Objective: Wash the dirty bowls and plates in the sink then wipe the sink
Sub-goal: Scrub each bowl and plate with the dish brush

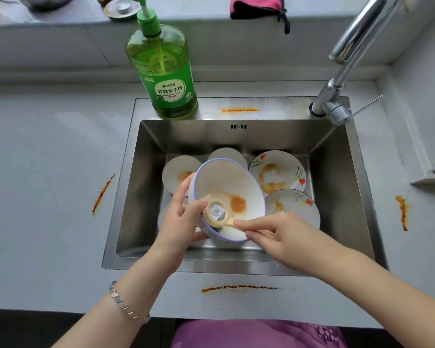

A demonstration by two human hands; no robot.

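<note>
L hand grips a white bowl w/ blue rim by its left edge, thumb over the rim, other fingers round the outside. The bowl is tilted, mouth toward the person, held above the sink. An orange smear sits low inside it. R hand pinches the wooden handle of a dish brush; its round head w/ barcode sticker lies inside the bowl, just beside the L thumb and next to the smear. The hands are near each other but not touching, each clamped on its own item.

Below and beyond the hands, in the sink: a small stained plate beyond the L hand, a white dish behind the bowl, a floral plate w/ orange residue beyond the R hand, and a 2nd floral plate just above the R hand's knuckles.

A green soap bottle stands on the sink's back ledge, well beyond the L hand. The faucet is far beyond the R hand. An orange streak on the counter runs between the forearms; another streak is left of the L hand and a third right of the R hand. There is a bracelet on the L wrist.
</note>
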